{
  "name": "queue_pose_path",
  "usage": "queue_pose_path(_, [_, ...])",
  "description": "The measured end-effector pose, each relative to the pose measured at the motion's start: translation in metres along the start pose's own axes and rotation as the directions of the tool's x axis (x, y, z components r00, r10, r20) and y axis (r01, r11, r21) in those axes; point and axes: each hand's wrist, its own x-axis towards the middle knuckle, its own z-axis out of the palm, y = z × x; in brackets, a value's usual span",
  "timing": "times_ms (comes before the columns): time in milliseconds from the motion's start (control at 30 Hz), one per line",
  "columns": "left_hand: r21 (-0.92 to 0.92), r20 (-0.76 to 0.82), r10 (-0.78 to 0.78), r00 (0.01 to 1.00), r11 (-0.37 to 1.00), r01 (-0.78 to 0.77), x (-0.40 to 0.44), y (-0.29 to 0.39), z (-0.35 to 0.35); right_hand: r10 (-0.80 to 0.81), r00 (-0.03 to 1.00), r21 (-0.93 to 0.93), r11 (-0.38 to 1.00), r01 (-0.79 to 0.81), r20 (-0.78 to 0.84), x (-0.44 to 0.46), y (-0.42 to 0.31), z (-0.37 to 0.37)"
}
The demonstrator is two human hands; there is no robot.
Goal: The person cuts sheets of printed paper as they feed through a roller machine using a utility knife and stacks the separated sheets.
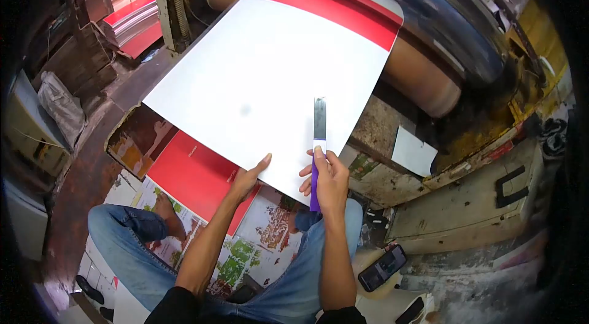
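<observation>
A large white sheet with a red band [264, 72] stretches from the rollers down toward my lap. My left hand [250, 180] pinches its lower edge, with the thumb on top. In my right hand [329, 180] is a knife with a purple handle and a flat grey blade [319, 118]; the blade points away from me and lies over the right part of the sheet. Below the sheet, a red printed sheet [196, 177] is partly covered by it.
A shiny metal roller [442, 11] and a brown roller [423, 75] stand beyond the sheet. Red and white stacked sheets [132, 26] are at the upper left. A phone [382, 267] lies by my right knee. A metal box [466, 201] is at the right.
</observation>
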Motion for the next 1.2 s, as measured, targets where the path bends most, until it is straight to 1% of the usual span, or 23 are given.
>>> queue_pose_path(67, [-0.015, -0.006, 0.028, 1.0, 1.0, -0.028, -0.004, -0.004, -0.003, -0.003, 1.0, -0.013, 1.0, 0.003, 0.005, 0.0, 0.001, 0.001])
queue_pose_path(133, [0.042, -0.01, 0.023, 1.0, 0.999, -0.023, -0.002, -0.014, -0.011, 0.014, 1.0, -0.03, 0.999, -0.014, 0.008, 0.0, 0.003, 0.002])
queue_pose_path(200, [0.036, -0.003, 0.017, 1.0, 0.999, -0.017, -0.007, -0.017, -0.015, 0.015, 1.0, -0.028, 1.0, -0.014, 0.022, -0.002, 0.003, 0.001])
queue_pose_path(267, [-0.003, -0.031, -0.022, 0.999, 1.0, 0.022, -0.01, -0.024, -0.019, 0.024, 0.999, -0.049, 0.999, -0.022, 0.027, -0.001, 0.008, 0.001])
queue_pose_path(333, [-0.031, -0.014, 0.012, 1.0, 0.999, -0.012, -0.012, -0.032, -0.026, 0.023, 0.999, -0.052, 0.998, -0.021, 0.037, -0.004, 0.008, 0.001])
queue_pose_path(400, [-0.068, -0.012, -0.043, 0.999, 0.997, 0.042, -0.017, -0.036, -0.028, 0.009, 1.0, -0.091, 0.996, -0.006, 0.025, -0.004, 0.009, 0.001])
queue_pose_path(433, [-0.128, 0.004, -0.014, 1.0, 0.992, 0.015, -0.02, -0.041, -0.028, 0.037, 0.999, -0.093, 0.995, -0.036, 0.009, -0.005, 0.007, 0.0])
queue_pose_path(467, [-0.136, 0.006, -0.005, 1.0, 0.991, 0.006, -0.024, -0.041, -0.028, 0.028, 1.0, -0.1, 0.995, -0.026, 0.013, -0.005, 0.006, -0.001])
queue_pose_path(533, [-0.154, -0.007, -0.008, 1.0, 0.988, 0.007, -0.036, -0.042, -0.028, -0.034, 0.998, -0.038, 0.999, 0.032, -0.048, -0.006, 0.007, -0.005])
queue_pose_path(567, [-0.143, -0.026, -0.03, 0.999, 0.989, 0.026, -0.044, -0.034, -0.024, -0.039, 0.998, -0.042, 0.998, 0.038, -0.044, -0.006, 0.007, -0.008])
queue_pose_path(600, [-0.148, -0.027, -0.026, 0.999, 0.989, 0.022, -0.049, -0.03, -0.024, -0.063, 0.995, -0.016, 0.998, 0.062, -0.075, -0.006, 0.006, -0.013])
queue_pose_path(667, [-0.001, -0.081, -0.121, 0.989, 0.993, 0.121, -0.056, -0.028, -0.03, -0.087, 0.991, 0.01, 0.996, 0.089, -0.102, -0.004, 0.003, -0.024])
queue_pose_path(733, [-0.034, -0.084, -0.082, 0.993, 0.996, 0.079, -0.06, -0.033, -0.032, -0.136, 0.967, 0.037, 0.988, 0.147, -0.214, -0.003, -0.002, -0.036])
queue_pose_path(800, [-0.035, -0.094, -0.123, 0.988, 0.992, 0.12, -0.072, -0.021, -0.029, -0.16, 0.939, -0.004, 0.986, 0.166, -0.305, 0.005, -0.004, -0.054])
queue_pose_path(833, [-0.088, -0.086, -0.131, 0.988, 0.988, 0.124, -0.073, -0.025, -0.031, -0.165, 0.928, 0.012, 0.984, 0.18, -0.333, 0.007, -0.006, -0.06])
queue_pose_path(867, [-0.09, -0.089, -0.13, 0.987, 0.988, 0.122, -0.074, -0.023, -0.03, -0.169, 0.918, 0.03, 0.981, 0.192, -0.359, 0.01, -0.008, -0.067])
queue_pose_path(933, [-0.042, -0.015, -0.142, 0.99, 0.989, 0.142, -0.081, -0.017, -0.032, -0.158, 0.906, 0.05, 0.98, 0.193, -0.393, 0.016, -0.006, -0.08])
queue_pose_path(967, [-0.056, -0.054, -0.124, 0.991, 0.991, 0.121, -0.085, -0.016, -0.033, -0.134, 0.902, 0.037, 0.986, 0.163, -0.411, 0.019, -0.005, -0.085])
queue_pose_path(1000, [0.058, -0.053, -0.086, 0.995, 0.994, 0.089, -0.087, -0.016, -0.032, -0.147, 0.902, 0.055, 0.981, 0.184, -0.405, 0.022, 0.0, -0.091])
queue_pose_path(1033, [0.172, -0.057, -0.054, 0.997, 0.983, 0.063, -0.089, -0.015, -0.031, -0.126, 0.9, 0.062, 0.984, 0.167, -0.416, 0.02, -0.008, -0.085])
queue_pose_path(1100, [0.12, -0.057, -0.034, 0.998, 0.992, 0.041, -0.093, -0.011, -0.027, -0.153, 0.895, 0.036, 0.982, 0.185, -0.419, 0.024, -0.006, -0.086])
queue_pose_path(1133, [0.111, -0.089, -0.008, 0.996, 0.994, 0.018, -0.093, -0.014, -0.029, -0.14, 0.881, 0.032, 0.984, 0.173, -0.452, 0.025, -0.004, -0.083])
queue_pose_path(1200, [0.099, -0.036, 0.001, 0.999, 0.995, 0.003, -0.091, -0.02, -0.031, -0.165, 0.86, -0.018, 0.984, 0.178, -0.482, 0.025, 0.0, -0.082])
